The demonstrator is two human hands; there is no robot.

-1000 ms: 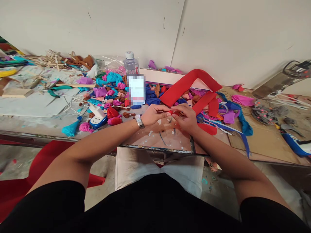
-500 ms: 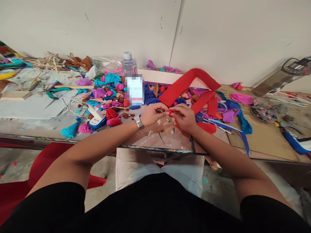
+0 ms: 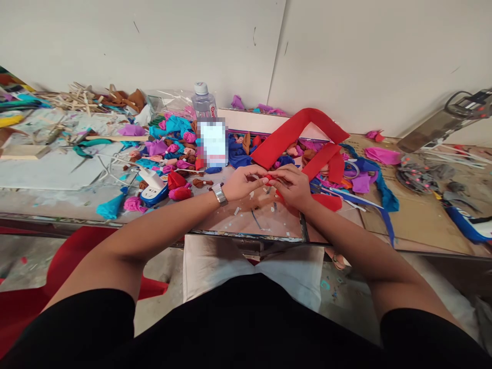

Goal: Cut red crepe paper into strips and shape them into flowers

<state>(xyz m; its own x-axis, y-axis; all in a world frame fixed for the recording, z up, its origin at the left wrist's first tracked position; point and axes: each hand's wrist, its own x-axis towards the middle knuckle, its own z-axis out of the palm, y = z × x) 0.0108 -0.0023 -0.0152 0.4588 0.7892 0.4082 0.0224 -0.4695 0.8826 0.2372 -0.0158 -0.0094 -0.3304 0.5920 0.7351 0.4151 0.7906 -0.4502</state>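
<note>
Between the fingertips of both hands is a small rolled end of red fabric strip (image 3: 270, 177), mostly covered by the fingers. My left hand (image 3: 246, 183), with a metal watch (image 3: 219, 195) at the wrist, pinches it from the left. From the other side my right hand (image 3: 291, 185) closes on the same red fabric, which trails out below the palm to the right. A longer folded red strip (image 3: 292, 134) lies just beyond the hands over coloured cloth scraps. Left of my left hand are a red and pink cloth bundle (image 3: 179, 186) and a small brown knotted piece (image 3: 202, 183).
A lit phone (image 3: 213, 143) leans against a clear bottle (image 3: 204, 102) behind the hands. To the left are a white and blue power strip (image 3: 154, 193) and green-handled pliers (image 3: 90, 145). A dark tinted bottle (image 3: 434, 123) lies at the right, above cardboard (image 3: 418, 228).
Both hands stay in nearly the same place. The fingers have shifted slightly around the small red roll; everything else looks unchanged.
</note>
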